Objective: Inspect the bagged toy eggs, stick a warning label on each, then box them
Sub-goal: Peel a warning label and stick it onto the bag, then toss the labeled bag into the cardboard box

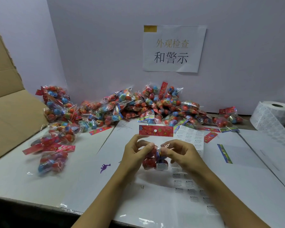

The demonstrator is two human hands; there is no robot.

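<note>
A bag (pixel 153 159) of eggs is held upright above the table (pixel 82 181) between both hands, left hand (pixel 135 153) and right hand (pixel 179 153) each pinching it, red header card away from the person, a label (pixel 161 166) (headed "WARNING") already stuck low on its front, and the box (pixel 11 112) lies well to the left, nearer the left hand.

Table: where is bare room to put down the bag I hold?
Free patch: white table near the purple dinosaur, left of your left hand. Also far right, past the green strip. Crowded: the bag pile behind, label sheets under the right hand.
</note>
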